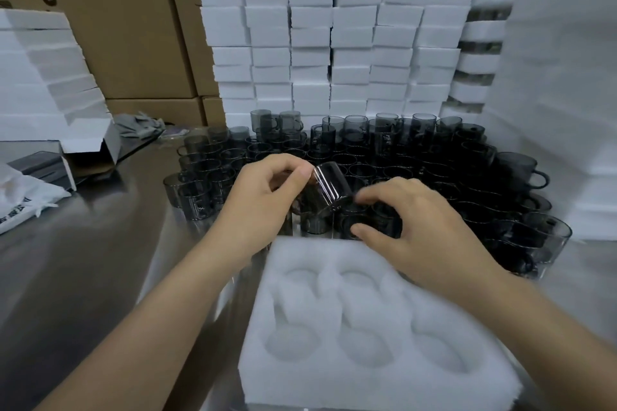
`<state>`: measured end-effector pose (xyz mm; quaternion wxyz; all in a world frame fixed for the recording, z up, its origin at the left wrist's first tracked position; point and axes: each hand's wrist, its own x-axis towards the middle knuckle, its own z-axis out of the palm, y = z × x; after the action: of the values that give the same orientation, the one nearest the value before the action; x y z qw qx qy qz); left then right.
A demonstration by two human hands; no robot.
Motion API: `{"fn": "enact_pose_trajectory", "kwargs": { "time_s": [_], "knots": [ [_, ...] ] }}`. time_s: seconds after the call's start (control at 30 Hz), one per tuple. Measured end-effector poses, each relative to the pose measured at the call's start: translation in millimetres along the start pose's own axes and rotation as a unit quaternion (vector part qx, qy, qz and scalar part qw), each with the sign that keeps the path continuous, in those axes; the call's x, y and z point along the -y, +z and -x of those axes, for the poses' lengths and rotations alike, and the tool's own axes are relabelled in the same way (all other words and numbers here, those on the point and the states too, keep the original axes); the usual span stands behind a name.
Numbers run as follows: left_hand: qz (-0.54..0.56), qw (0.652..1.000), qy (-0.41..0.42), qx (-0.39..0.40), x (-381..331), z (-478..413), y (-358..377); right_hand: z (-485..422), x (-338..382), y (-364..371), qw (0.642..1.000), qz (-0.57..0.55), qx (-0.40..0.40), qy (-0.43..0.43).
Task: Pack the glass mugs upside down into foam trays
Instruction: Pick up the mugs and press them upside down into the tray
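Two rows of round pockets lie bare in the white foam tray (374, 387), which sits on the shiny steel desk (83, 277) right under my forearms; none of the pockets I can see holds a mug yet.

My left grip (263, 197) pinches a smoky grey glass mug (330, 190) between thumb and curled fingers. It holds the mug tilted in the air above the tray's far edge. My right grip (417, 230) curls thumb and fingers round a second mug (367, 227) standing at the front of the crowd of dark glass mugs (434, 160) just beyond the tray. That side is blurred, so I judge the hold rather than read it clearly.

To do this step well, I would turn the lifted mug fully over so that the mouth faces down. I would centre it above one pocket before lowering it, with the handle turned wherever the cut-out allows. I would press straight down, since foam grabs at a tilted rim. The second mug should come up vertically, because its neighbours stand touching it and glass will clink.

The held mug is a short, straight-walled cylinder of tinted, see-through glass, with bright streaks of light along its side. Its handle is hidden from me. White foam blocks (334, 27) are stacked high behind the crowd.
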<state>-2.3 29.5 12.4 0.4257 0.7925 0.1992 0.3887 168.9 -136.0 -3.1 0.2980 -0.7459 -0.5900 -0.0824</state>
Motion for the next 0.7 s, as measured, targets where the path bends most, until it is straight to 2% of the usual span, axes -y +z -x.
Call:
{"fn": "enact_pose_trajectory", "kwargs": {
  "time_s": [0.07,0.17,0.3,0.37,0.5,0.6,0.7],
  "knots": [
    [0.094,0.994,-0.058,0.015,1.9,-0.7,2.7,1.2,3.8,-2.2,0.996,-0.080,-0.049,-0.005],
    [0.219,0.968,-0.103,0.069,0.8,0.2,7.2,0.9,9.9,-2.6,0.965,-0.257,-0.047,0.022],
    [0.336,0.925,-0.150,0.090,-7.4,2.7,13.6,-1.5,15.3,-2.5,0.938,-0.342,-0.040,0.047],
    [0.339,0.923,-0.161,0.088,-9.6,3.6,15.6,-2.9,14.7,-4.3,0.930,-0.362,-0.019,0.066],
    [0.329,0.925,-0.169,0.087,-10.2,4.5,17.8,-3.3,13.6,-4.8,0.885,-0.455,0.024,0.100],
    [0.308,0.932,-0.177,0.075,-8.6,3.2,16.1,-3.7,12.8,-3.7,0.856,-0.505,-0.009,0.111],
    [0.279,0.939,-0.176,0.098,-8.7,3.2,9.3,-7.1,11.1,-7.0,0.853,-0.513,-0.056,0.079]
  ]
}}
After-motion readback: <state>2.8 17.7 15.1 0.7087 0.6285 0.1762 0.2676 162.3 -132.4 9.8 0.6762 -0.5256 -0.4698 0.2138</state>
